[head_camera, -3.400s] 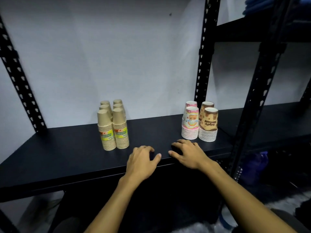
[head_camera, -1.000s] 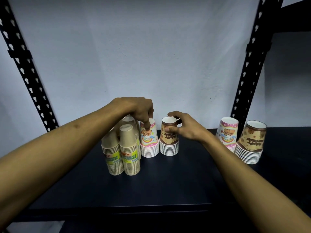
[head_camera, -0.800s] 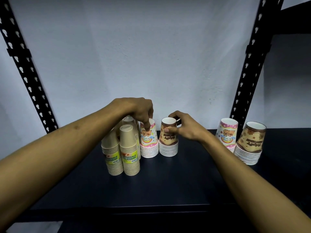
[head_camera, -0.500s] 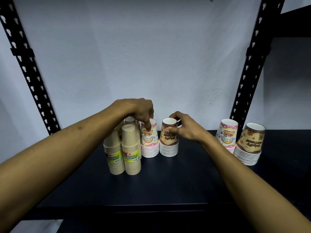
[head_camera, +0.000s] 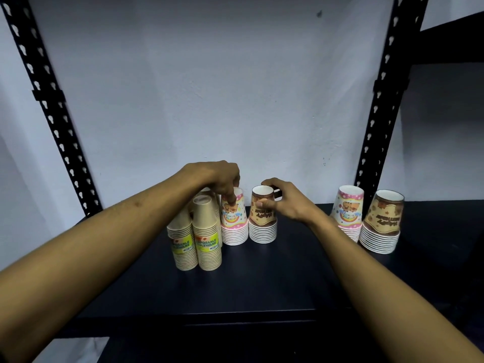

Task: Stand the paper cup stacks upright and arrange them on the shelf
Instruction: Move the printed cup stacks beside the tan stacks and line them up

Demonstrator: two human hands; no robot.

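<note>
Left hand (head_camera: 220, 176) grip pinches pink cup stack (head_camera: 234, 218); right hand (head_camera: 284, 201) grip holds brown cup stack (head_camera: 262, 218) just right of it, both upright on shelf (head_camera: 262, 279).

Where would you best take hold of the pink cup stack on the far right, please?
Judging by its pose, grip the pink cup stack on the far right around its narrow top, coming from above: it stands mouth-down and tapers upward, and the brown stack crowds its right side.
</note>
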